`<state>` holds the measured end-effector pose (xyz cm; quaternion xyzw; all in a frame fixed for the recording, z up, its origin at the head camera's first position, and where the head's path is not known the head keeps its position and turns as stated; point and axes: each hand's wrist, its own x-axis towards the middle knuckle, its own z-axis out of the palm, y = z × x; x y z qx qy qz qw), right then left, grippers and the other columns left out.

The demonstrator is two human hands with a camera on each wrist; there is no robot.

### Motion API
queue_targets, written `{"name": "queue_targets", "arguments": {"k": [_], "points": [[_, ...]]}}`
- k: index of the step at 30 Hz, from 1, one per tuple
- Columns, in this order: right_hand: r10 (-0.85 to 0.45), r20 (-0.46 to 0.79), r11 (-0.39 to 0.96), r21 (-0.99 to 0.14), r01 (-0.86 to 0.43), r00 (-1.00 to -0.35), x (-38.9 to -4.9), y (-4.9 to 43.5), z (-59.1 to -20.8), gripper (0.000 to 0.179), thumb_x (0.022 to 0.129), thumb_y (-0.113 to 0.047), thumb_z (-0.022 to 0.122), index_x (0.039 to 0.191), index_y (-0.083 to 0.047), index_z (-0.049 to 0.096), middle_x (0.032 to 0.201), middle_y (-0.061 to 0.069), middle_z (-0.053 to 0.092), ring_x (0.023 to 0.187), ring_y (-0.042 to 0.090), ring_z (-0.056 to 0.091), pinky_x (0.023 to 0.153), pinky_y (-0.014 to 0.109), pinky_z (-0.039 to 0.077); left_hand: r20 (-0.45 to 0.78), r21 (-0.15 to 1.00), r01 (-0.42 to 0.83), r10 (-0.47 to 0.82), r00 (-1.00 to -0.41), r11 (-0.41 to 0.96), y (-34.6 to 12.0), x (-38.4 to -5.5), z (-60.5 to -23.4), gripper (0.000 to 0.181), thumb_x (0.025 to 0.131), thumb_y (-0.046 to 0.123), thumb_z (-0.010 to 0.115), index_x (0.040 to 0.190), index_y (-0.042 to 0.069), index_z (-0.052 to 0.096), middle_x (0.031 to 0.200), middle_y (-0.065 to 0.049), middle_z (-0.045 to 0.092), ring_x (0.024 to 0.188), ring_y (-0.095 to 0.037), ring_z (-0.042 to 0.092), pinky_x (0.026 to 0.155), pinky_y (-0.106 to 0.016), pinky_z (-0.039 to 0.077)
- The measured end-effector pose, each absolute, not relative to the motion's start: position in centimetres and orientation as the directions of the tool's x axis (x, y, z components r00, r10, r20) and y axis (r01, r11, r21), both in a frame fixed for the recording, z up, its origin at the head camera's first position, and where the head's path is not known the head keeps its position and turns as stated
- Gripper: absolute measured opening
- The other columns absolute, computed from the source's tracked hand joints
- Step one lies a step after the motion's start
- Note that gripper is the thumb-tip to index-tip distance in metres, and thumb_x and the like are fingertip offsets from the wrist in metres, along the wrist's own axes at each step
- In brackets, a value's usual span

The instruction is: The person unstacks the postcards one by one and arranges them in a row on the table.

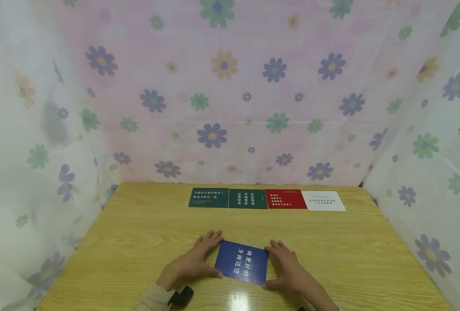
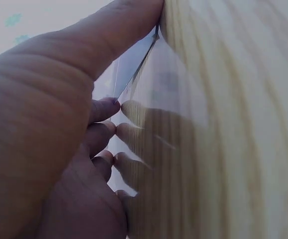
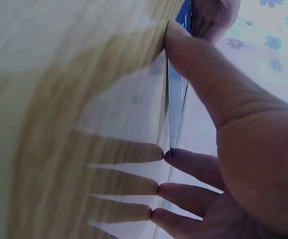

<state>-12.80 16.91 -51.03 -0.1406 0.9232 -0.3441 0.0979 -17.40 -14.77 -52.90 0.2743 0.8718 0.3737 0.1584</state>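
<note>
A blue card [image 1: 242, 262] with white Chinese characters, turned sideways, is at the front middle of the wooden table [image 1: 144, 229], slightly askew. My left hand [image 1: 194, 261] holds its left side, thumb at the near corner and forefinger at the far one. On the opposite side my right hand [image 1: 290, 270] grips the two right corners likewise. Both wrist views show the card's thin edge between thumb [image 3: 183, 45] and forefinger [image 2: 104, 108], close to the tabletop; whether it lies fully flat I cannot tell. The other fingertips touch the glossy table.
Along the back lies a row of cards: a green card [image 1: 208, 198], a darker green card [image 1: 248, 199], a red card [image 1: 286, 199] and a white card [image 1: 324, 201]. Flower-patterned cloth [image 1: 230, 108] encloses the table at the back and both sides.
</note>
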Motion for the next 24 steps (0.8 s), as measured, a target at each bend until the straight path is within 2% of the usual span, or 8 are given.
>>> {"name": "queue_targets", "arguments": {"k": [5, 12, 17, 24], "points": [[-0.348, -0.067, 0.720, -0.658, -0.222, -0.935, -12.8, 17.0, -51.1, 0.096, 0.056, -0.031, 0.101, 0.136, -0.001, 0.057, 0.154, 0.031, 0.041, 0.145, 0.057, 0.027, 0.107, 0.085, 0.013, -0.081, 0.724, 0.364, 0.596, -0.799, 0.586, -14.5, -17.2, -52.9, 0.102, 0.080, 0.040, 0.085, 0.160, 0.007, 0.031, 0.171, -0.009, 0.014, 0.158, -0.034, 0.002, 0.126, -0.058, -0.002], [-0.341, 0.003, 0.714, -0.649, -0.261, -0.940, -12.4, 16.6, -50.9, 0.089, 0.053, -0.026, 0.101, 0.126, -0.002, 0.058, 0.150, 0.034, 0.045, 0.142, 0.059, 0.030, 0.106, 0.085, 0.021, -0.088, 0.708, 0.370, 0.594, -0.799, 0.601, -14.3, -17.0, -52.5, 0.099, 0.081, 0.041, 0.084, 0.159, 0.007, 0.033, 0.170, -0.010, 0.017, 0.158, -0.035, 0.003, 0.126, -0.059, 0.000], [-0.342, 0.030, 0.729, -0.622, -0.285, -0.939, -12.3, 16.3, -51.1, 0.086, 0.054, -0.024, 0.099, 0.126, -0.002, 0.056, 0.150, 0.035, 0.043, 0.142, 0.060, 0.029, 0.106, 0.084, 0.022, -0.088, 0.682, 0.382, 0.589, -0.803, 0.623, -14.3, -16.9, -52.1, 0.098, 0.081, 0.042, 0.084, 0.158, 0.005, 0.035, 0.170, -0.014, 0.017, 0.158, -0.038, 0.003, 0.126, -0.060, 0.002], [-0.366, 0.023, 0.796, -0.510, -0.326, -0.930, -12.5, 15.7, -50.7, 0.090, 0.058, -0.026, 0.096, 0.133, 0.004, 0.056, 0.151, 0.034, 0.043, 0.144, 0.059, 0.029, 0.109, 0.082, 0.022, -0.068, 0.577, 0.448, 0.588, -0.806, 0.683, -14.1, -16.7, -51.3, 0.096, 0.079, 0.045, 0.085, 0.153, -0.001, 0.043, 0.167, -0.022, 0.020, 0.157, -0.042, 0.007, 0.125, -0.061, 0.008]]}}
